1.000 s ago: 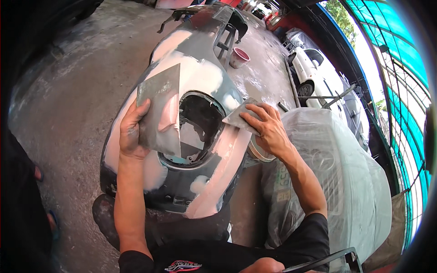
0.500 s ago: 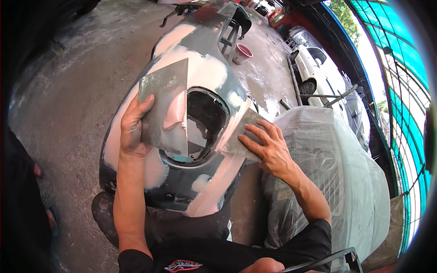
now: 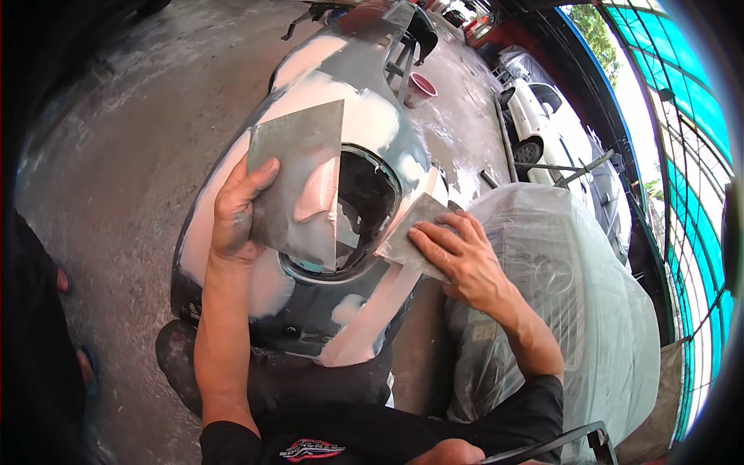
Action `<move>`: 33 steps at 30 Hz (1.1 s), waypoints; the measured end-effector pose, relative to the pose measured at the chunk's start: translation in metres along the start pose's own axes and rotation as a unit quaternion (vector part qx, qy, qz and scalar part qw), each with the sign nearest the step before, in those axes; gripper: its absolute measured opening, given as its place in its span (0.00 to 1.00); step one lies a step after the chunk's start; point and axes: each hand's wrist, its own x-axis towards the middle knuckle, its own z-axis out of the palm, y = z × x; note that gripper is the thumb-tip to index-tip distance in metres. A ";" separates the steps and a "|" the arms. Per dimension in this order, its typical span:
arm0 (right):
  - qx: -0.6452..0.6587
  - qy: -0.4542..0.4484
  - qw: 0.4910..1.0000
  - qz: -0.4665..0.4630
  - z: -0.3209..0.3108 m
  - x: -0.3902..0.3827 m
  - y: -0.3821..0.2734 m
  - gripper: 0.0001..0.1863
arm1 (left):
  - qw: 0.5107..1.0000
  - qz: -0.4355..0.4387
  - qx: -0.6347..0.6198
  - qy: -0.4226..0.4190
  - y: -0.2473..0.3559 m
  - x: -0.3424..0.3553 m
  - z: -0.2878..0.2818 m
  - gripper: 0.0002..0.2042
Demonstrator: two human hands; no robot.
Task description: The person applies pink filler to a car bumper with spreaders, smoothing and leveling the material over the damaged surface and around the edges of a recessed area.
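Note:
My left hand (image 3: 235,205) grips a flat grey mixing plate (image 3: 291,147), thumb on its upper face. A smooth lump of pink body filler (image 3: 316,192) lies near that plate's right edge. My right hand (image 3: 469,260) pinches a smaller grey rectangular spreader (image 3: 403,239), fingers laid along its face. Its lower left edge is at the pale pink filler strip (image 3: 372,314) on the car body panel (image 3: 310,310); whether it touches, I cannot tell. This dark panel has pale filler patches and a rounded opening (image 3: 364,186), partly hidden behind the mixing plate.
A plastic-wrapped car front (image 3: 573,310) stands close on my right. Beyond are a white car (image 3: 535,124) and a metal bar (image 3: 581,167). A red bucket (image 3: 419,91) sits on the concrete floor (image 3: 116,194) past the panel. Another person's foot (image 3: 87,364) shows at left.
My left hand and the mixing plate have moved slightly right. The spreader is tilted differently, with my right hand a little lower. The panel sits slightly farther right in view.

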 end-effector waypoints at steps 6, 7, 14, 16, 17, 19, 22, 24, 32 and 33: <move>-0.055 0.002 0.998 -0.039 0.008 -0.004 -0.009 0.29 | 1.000 -0.007 0.018 -0.018 -0.001 0.001 0.000 0.24; -0.062 0.000 0.997 -0.038 0.010 -0.007 -0.009 0.29 | 1.000 -0.007 0.015 -0.020 -0.001 0.001 0.002 0.24; -0.073 -0.023 0.996 -0.037 0.006 -0.016 -0.012 0.29 | 1.000 -0.007 0.007 -0.023 -0.001 -0.001 -0.001 0.25; -0.078 -0.019 0.996 -0.029 -0.003 -0.012 -0.011 0.29 | 1.000 0.001 0.015 -0.015 0.000 -0.002 0.000 0.25; -0.084 -0.015 0.996 -0.020 -0.005 -0.010 -0.010 0.30 | 1.000 0.000 0.015 -0.017 0.000 -0.003 0.000 0.25; -0.080 -0.007 0.997 -0.019 0.000 -0.006 -0.006 0.30 | 1.000 0.000 0.019 -0.005 0.001 -0.003 -0.002 0.25; -0.080 0.013 0.996 -0.028 0.016 -0.011 -0.006 0.29 | 0.999 -0.004 0.005 -0.035 -0.001 -0.001 -0.002 0.25; -0.082 0.004 0.996 -0.030 0.012 -0.017 -0.008 0.29 | 0.999 0.000 0.012 -0.030 -0.002 0.002 -0.001 0.24; -0.034 0.282 0.951 0.123 -0.068 -0.042 0.005 0.32 | 1.000 0.002 0.022 -0.007 -0.004 -0.003 -0.004 0.24; -0.033 0.285 0.949 0.128 -0.067 -0.050 0.005 0.32 | 1.000 0.007 0.018 -0.013 -0.005 -0.003 -0.007 0.24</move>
